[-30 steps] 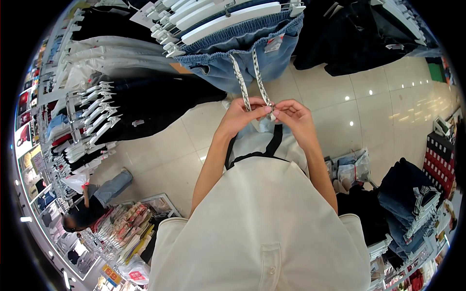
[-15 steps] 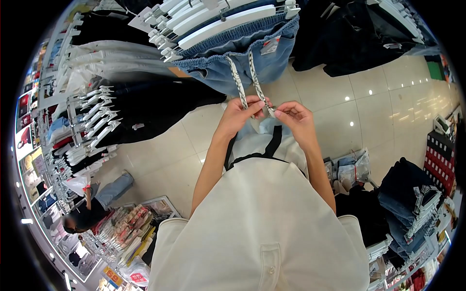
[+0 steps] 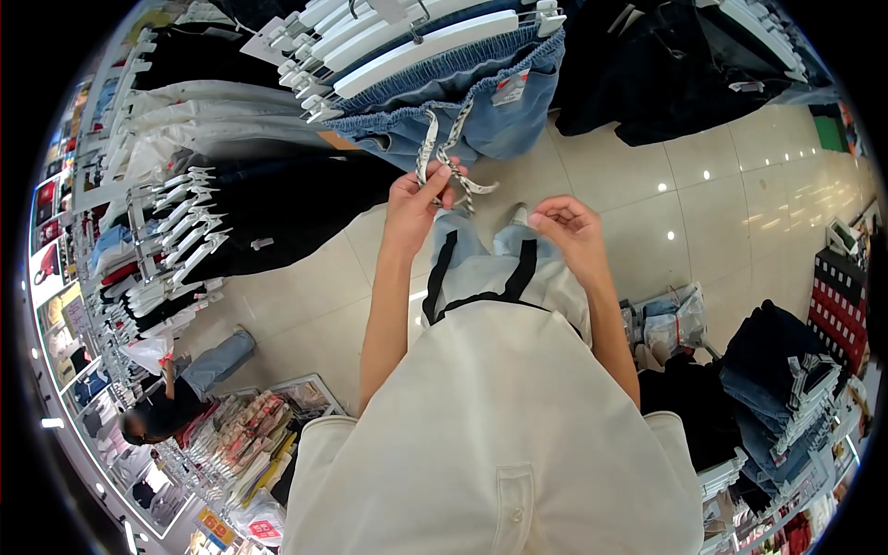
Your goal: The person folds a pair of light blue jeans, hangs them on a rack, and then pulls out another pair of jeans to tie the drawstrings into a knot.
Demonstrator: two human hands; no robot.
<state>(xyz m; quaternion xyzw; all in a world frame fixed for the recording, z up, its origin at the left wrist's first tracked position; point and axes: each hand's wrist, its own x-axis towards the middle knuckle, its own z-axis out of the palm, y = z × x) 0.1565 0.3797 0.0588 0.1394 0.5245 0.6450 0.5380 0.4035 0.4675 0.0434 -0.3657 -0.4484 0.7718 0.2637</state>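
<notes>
White patterned drawstring (image 3: pixel 450 148) pinched in left fingers (image 3: pixel 442 172), right hand (image 3: pixel 566 225) raised apart, fingers curled, drawstring released.

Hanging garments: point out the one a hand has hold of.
The frontmost blue denim garment with the gathered waistband: the left hand pinches its black-and-white patterned drawstring. No hand holds the black garments either side.

Left hand: pinched the patterned drawstring (image 3: pixel 450 148) between thumb and fingers; left hand (image 3: pixel 413 208)
Right hand: hovered apart from the drawstring, thumb near fingertips; right hand (image 3: pixel 570 229)
Jeans: hung from a white hanger (image 3: pixel 427 54); jeans (image 3: pixel 518 116)
Floor: glossy tiles; floor (image 3: pixel 638 185)
</notes>
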